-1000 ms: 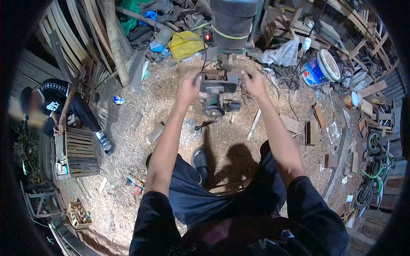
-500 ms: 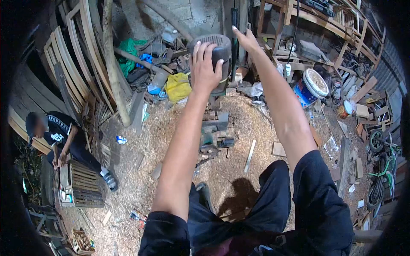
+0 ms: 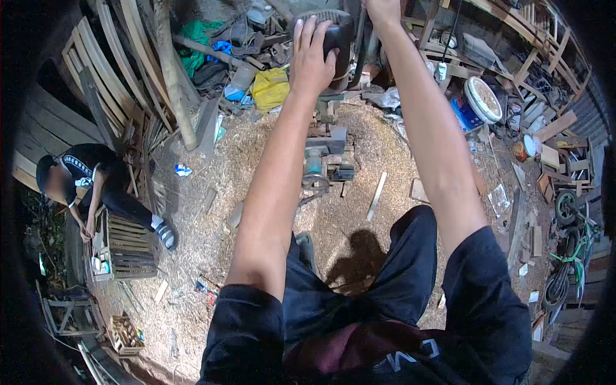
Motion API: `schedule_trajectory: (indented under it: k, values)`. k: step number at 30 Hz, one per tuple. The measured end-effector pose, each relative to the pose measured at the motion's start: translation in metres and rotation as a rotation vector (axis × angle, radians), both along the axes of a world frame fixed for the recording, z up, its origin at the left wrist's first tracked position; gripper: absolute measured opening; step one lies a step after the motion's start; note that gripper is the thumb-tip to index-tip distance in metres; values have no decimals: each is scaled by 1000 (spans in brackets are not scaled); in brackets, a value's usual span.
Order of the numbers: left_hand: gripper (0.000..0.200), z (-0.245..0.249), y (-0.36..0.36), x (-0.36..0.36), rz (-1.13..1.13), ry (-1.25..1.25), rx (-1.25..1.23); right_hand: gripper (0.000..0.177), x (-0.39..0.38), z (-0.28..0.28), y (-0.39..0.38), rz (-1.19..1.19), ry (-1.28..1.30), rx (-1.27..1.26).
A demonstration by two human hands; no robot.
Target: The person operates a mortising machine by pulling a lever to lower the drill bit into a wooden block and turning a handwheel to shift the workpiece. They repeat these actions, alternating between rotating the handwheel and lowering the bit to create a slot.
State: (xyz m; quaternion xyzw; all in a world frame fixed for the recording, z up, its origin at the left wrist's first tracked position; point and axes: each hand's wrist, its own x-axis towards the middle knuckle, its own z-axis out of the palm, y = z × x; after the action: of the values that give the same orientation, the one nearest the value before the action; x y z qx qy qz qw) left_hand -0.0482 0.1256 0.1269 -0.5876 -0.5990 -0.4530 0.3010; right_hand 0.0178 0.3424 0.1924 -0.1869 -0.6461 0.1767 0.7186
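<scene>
Since half a second ago the right hand [image 3: 383,9] has gone up and farther, from open fingers beside the motor [image 3: 343,38] to the top edge of the view. The left hand [image 3: 313,56] has stayed on the motor.

Underfoot, the sawdust floor [image 3: 212,167] spreads from the near legs to the far clutter. On it, straight ahead, stands the machine base [image 3: 324,160], and the dark motor sits above it at the far end of the left arm. The left grip is released: the palm lies on the motor's cap with the fingers spread over its left side, not clenched. The right hand is just right of the motor, against an upright bar, and is cropped, so I cannot tell whether its grip is closed.

Room is tight on the far side, where planks, a yellow bag [image 3: 269,86] and scrap crowd the machine. To the right, a blue and white bucket [image 3: 478,102] stands near. Well apart on the left, another person [image 3: 96,183] crouches over a slatted crate [image 3: 125,247]. Open sawdust lies between the base and the legs, with only a loose wood strip [image 3: 376,196] on it.
</scene>
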Motion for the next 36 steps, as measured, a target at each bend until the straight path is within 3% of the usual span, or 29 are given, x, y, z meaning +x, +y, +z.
schedule_trajectory:
  k: [1,2,6,8,14,17,21,23,25,27,28,32,33,36]
  values:
    - [65,-1,-3,1,-5,-16,-25,60,8,7,-25,-170,43,249]
    - [68,-4,-9,4,-11,-34,-53,62,36,0,-53,281,-162,-361]
    - [74,-24,-38,14,-101,-130,-183,45,80,-28,-139,411,-89,-338]
    - [71,-34,-58,24,-100,-209,-288,48,92,-42,-164,355,-75,-302]
    - [57,-74,-106,43,-157,-429,-339,53,118,-78,-208,578,69,-463]
    - [52,-83,-124,45,-144,-474,-311,61,137,-43,-198,462,-345,-729]
    - [47,-88,-139,37,-150,-506,-338,48,95,-25,-131,287,-941,-655]
    - [44,-87,-145,36,-127,-484,-315,40,92,2,-172,120,-1252,-518]
    - [44,-86,-148,33,-141,-483,-302,35,93,13,-185,70,-1421,-540]
    - [43,-96,-158,34,-126,-492,-341,34,99,7,-185,152,-1444,-761]
    - [43,-99,-159,33,-105,-493,-368,37,92,15,-182,103,-1736,-624]
    - [42,-113,-166,33,-109,-535,-395,39,108,-12,-197,75,-1640,-396]
    - [41,-115,-168,37,-109,-557,-403,39,104,-44,-181,39,-1596,-418]
    - [39,-123,-174,43,-111,-596,-422,35,110,-68,-188,-74,-1534,-448]
